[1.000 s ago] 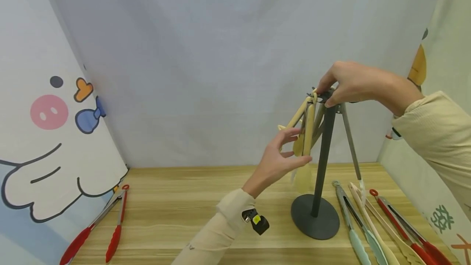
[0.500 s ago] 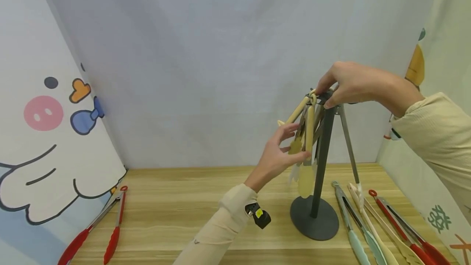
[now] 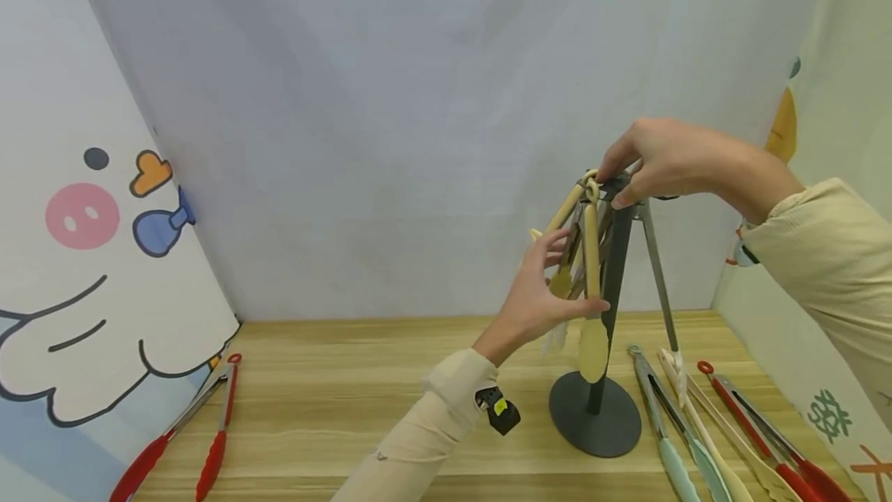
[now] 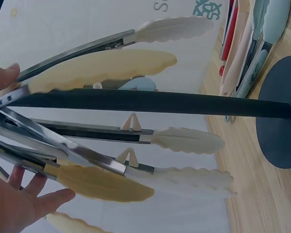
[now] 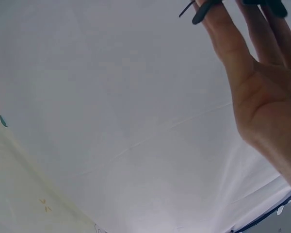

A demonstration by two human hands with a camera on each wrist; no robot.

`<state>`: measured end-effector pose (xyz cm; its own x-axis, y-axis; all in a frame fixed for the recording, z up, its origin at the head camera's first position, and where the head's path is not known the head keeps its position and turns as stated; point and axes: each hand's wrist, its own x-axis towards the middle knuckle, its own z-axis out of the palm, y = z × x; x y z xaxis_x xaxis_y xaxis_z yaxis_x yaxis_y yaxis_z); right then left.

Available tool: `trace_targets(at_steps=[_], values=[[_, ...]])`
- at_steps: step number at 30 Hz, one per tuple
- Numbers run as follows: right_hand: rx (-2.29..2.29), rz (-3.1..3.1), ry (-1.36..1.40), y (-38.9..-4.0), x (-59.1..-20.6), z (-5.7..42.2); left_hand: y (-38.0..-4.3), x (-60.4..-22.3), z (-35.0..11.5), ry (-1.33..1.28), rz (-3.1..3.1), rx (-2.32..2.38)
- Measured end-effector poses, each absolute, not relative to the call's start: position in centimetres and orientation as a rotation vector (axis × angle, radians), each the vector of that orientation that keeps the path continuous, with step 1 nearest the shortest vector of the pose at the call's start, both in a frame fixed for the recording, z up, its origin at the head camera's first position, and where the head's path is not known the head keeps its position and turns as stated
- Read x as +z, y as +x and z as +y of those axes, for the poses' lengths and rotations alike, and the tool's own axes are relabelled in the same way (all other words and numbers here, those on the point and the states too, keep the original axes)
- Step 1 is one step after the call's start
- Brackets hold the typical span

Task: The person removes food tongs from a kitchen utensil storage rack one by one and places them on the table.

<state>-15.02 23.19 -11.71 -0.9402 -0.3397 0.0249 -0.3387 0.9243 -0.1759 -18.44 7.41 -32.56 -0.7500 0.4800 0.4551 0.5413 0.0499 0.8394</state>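
Observation:
A dark rack [image 3: 613, 277] stands upright on a round base, with several tongs hanging from its top. My left hand [image 3: 533, 300] grips pale yellow tongs [image 3: 592, 246], the thumb against the front arm and the fingers round the other arm. These tongs hang by a loop at the rack's top, their arms spread. In the left wrist view, yellow tips [image 4: 106, 182] and white-tipped tongs [image 4: 184, 182] hang close to the post. My right hand [image 3: 669, 157] holds the rack's top between thumb and fingers. In the right wrist view, dark hook ends [image 5: 206, 12] show by its fingertips.
Red-tipped tongs [image 3: 216, 448] lie open at the table's left. To the right of the base lie mint tongs [image 3: 672, 440], cream tongs [image 3: 711, 432] and red tongs [image 3: 766, 432] side by side. White-tipped tongs [image 3: 658, 269] hang on the rack's right. A pale curtain [image 3: 418, 130] backs the table.
My left hand has shifted slightly right, and the front arm of the yellow tongs has swung right toward the post. My right hand stays at the rack's top.

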Motion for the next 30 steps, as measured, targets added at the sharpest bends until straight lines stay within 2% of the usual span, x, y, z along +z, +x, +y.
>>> trace_targets(at_steps=[13,30], values=[[-0.236,3.09,-0.541,-15.2,-11.7,22.6,-18.2,-32.6,7.0,-1.055,-2.274,-1.733],[-0.061,3.103,-0.342,-13.9,-11.4,21.9,-17.4,-32.1,6.0,-1.069,-2.318,-1.648]])
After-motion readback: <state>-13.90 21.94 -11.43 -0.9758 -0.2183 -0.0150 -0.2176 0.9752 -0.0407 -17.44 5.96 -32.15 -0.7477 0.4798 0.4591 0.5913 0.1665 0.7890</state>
